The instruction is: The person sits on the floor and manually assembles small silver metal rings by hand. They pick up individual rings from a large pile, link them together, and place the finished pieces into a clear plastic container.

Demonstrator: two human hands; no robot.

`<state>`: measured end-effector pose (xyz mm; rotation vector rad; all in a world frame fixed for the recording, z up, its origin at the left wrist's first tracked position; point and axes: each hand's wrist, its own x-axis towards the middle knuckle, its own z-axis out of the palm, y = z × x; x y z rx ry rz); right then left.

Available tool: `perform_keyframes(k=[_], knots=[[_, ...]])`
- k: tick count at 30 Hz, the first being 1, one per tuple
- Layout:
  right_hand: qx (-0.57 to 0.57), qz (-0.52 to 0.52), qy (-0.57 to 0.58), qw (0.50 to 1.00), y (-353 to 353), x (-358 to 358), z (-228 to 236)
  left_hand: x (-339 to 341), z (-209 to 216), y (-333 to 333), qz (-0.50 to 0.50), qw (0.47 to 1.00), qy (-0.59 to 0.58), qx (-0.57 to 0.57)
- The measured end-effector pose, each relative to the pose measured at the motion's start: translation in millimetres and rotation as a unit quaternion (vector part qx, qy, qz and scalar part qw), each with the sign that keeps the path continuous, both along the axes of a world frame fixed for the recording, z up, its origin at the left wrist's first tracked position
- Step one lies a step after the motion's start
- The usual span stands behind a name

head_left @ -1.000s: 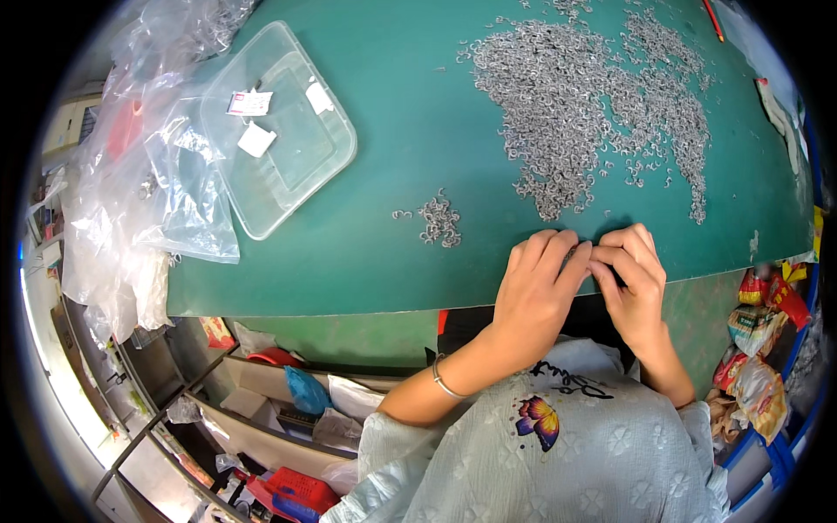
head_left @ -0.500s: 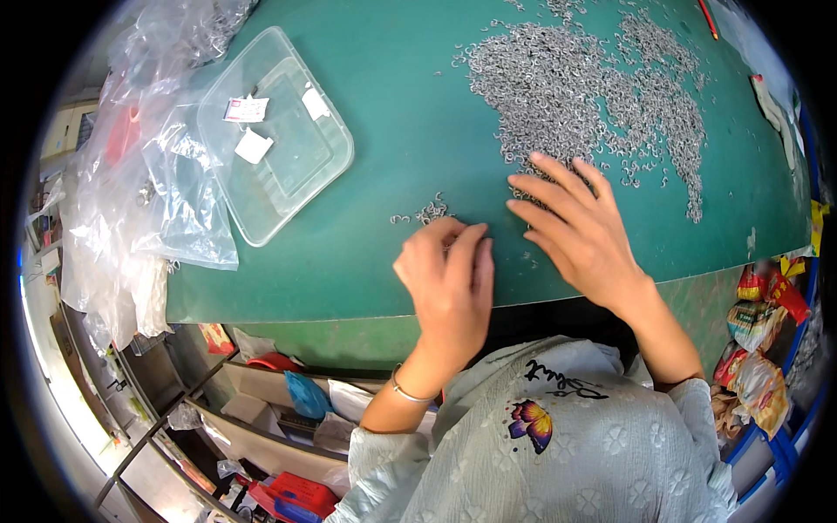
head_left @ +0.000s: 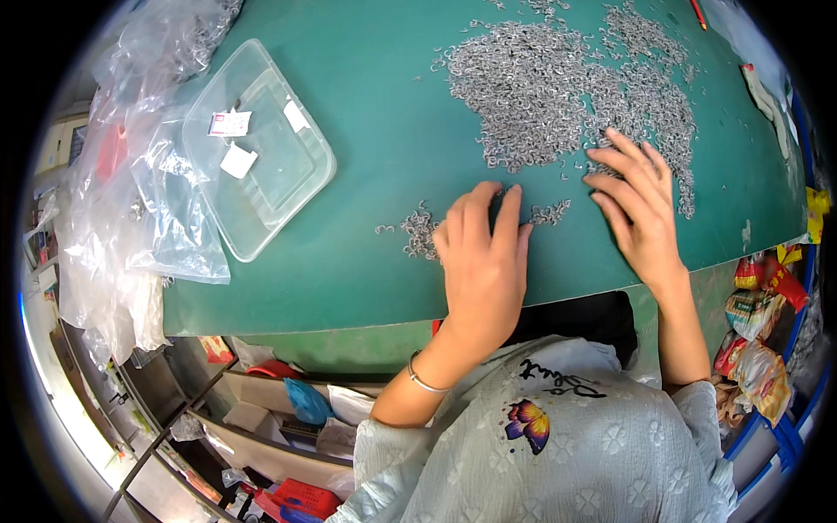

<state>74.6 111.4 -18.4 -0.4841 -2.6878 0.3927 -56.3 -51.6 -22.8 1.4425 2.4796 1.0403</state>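
Note:
Small grey metal hook-shaped pieces (head_left: 514, 96) lie in a wide, uneven pile on the green tabletop (head_left: 384, 113). My right hand (head_left: 641, 213) is open at the pile's near right edge, fingers spread and tips touching or just over loose pieces. My left hand (head_left: 484, 261) rests nearer to me, fingers bent down and apart, with no piece visible in it; its palm side is hidden. A small cluster of hooks (head_left: 421, 234) sits just left of this hand. Another little group of hooks (head_left: 551, 212) lies by its fingertips on the right.
A clear plastic tray (head_left: 323, 174) with paper scraps stands at the left, beside crumpled clear plastic bags (head_left: 166, 200). A red pencil-like stick (head_left: 698, 14) lies at the far right. Below the table's front edge are shelves with a blue bag (head_left: 307, 398); colourful packets (head_left: 754, 318) stand at right.
Both hands have moved right. My left hand has come away from the small cluster, which looks larger and less covered. A separate little group of hooks now shows beside its fingertips.

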Motion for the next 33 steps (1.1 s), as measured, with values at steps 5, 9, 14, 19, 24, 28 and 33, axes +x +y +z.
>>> perform_keyframes(k=[5, 9, 14, 19, 24, 28, 33], knots=[[-0.020, -0.029, 0.027, 0.999, -8.2, 9.9, 7.3, 8.9, -8.0, 13.5, -0.066, 0.995, -0.067, 0.041], [-0.037, -0.005, -0.005, 0.999, -21.3, 10.0, 8.5, 23.1, -10.6, 32.7, -0.096, 0.985, -0.128, 0.071], [0.002, -0.072, 0.030, 0.997, 7.7, 29.2, -2.7, 30.8, -1.2, 33.6, -0.039, 0.988, -0.119, 0.087], [0.012, -0.097, 0.021, 0.995, -2.9, 32.4, 4.9, 17.6, 6.5, 26.6, -0.015, 0.999, -0.039, -0.017], [-0.102, -0.012, -0.080, 0.991, -30.4, 32.8, 11.4, 8.7, 5.9, 23.4, 0.012, 1.000, -0.013, -0.012], [-0.084, -0.021, -0.072, 0.994, -29.4, 44.4, 13.6, 24.7, 7.3, 20.3, -0.087, 0.996, -0.007, -0.007], [-0.091, -0.013, -0.107, 0.990, -21.1, 62.5, 17.1, 28.2, 1.1, 13.2, -0.151, 0.987, 0.038, -0.043]])
